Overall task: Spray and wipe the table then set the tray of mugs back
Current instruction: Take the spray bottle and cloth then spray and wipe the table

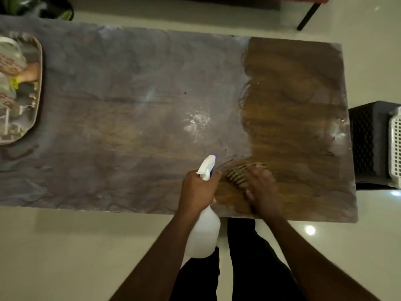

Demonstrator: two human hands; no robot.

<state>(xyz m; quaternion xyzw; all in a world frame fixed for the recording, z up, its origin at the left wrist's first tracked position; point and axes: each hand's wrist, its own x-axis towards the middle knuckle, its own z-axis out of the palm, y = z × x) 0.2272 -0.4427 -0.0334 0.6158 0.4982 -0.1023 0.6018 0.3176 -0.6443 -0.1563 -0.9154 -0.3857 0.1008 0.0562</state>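
The long table (pixel 130 83) is grey and dusty over most of its top, while its right part (pixel 293 105) shows bare brown wood. A wet patch (pixel 196 123) glistens near the middle. My left hand (pixel 198 190) grips a white spray bottle (pixel 204 233) at the table's near edge, its nozzle pointing away over the top. Just to its right, my right hand (pixel 261 190) presses a striped brownish cloth (pixel 237 173) flat on the table and is blurred by motion. A metal tray (pixel 38 114) holding mugs (pixel 10 55) sits at the table's far left end.
A black perforated crate (pixel 366 142) with a white basket (pixel 395 144) stands just past the table's right end. A dark furniture leg (pixel 308 16) is beyond the far right corner. Leaves of a plant (pixel 56 9) show at the top left. The floor is pale and glossy.
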